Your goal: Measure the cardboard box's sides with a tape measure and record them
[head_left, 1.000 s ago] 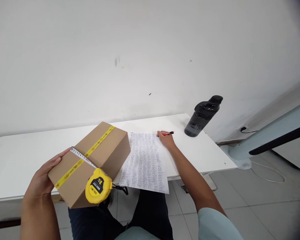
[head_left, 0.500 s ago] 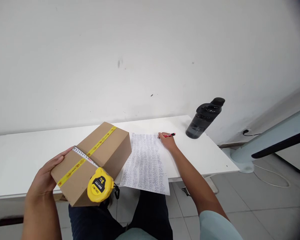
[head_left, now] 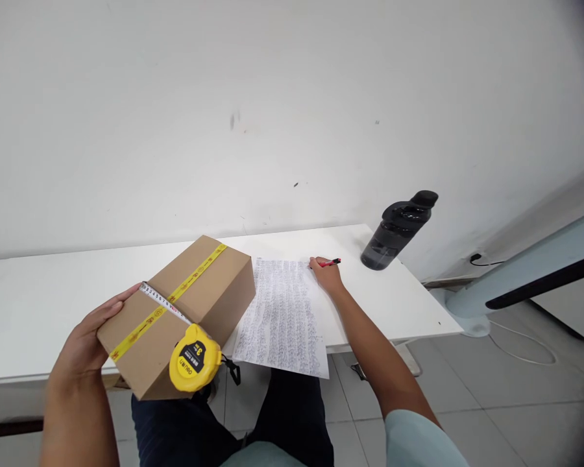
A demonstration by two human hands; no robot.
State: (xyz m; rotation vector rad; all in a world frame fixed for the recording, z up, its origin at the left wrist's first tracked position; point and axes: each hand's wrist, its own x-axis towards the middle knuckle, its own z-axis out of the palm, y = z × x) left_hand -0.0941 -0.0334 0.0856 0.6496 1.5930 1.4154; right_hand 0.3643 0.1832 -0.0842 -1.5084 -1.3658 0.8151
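Note:
A brown cardboard box (head_left: 219,279) with yellow printed tape lies tilted at the table's front edge. My left hand (head_left: 90,334) grips its left side, with the fingertips at the top edge. Across the box top runs the pulled-out blade of a yellow tape measure (head_left: 194,359), whose case hangs over the near side with a black strap. My right hand (head_left: 326,274) is closed round a red and black pen (head_left: 331,263). It rests at the upper right edge of a sheet of paper (head_left: 279,318) covered in rows of handwriting; the pen tip is hidden.
A dark water bottle (head_left: 394,233) stands at the right back of the white table (head_left: 389,305). The sheet's lower edge overhangs the front, above my legs. A white wall (head_left: 292,117) rises behind. Right of the table are a pale blue post (head_left: 530,266) and a cable on the floor.
The view has shifted very slightly. The strap of the tape measure swings a little to the right. Both hands keep nearly the same places.

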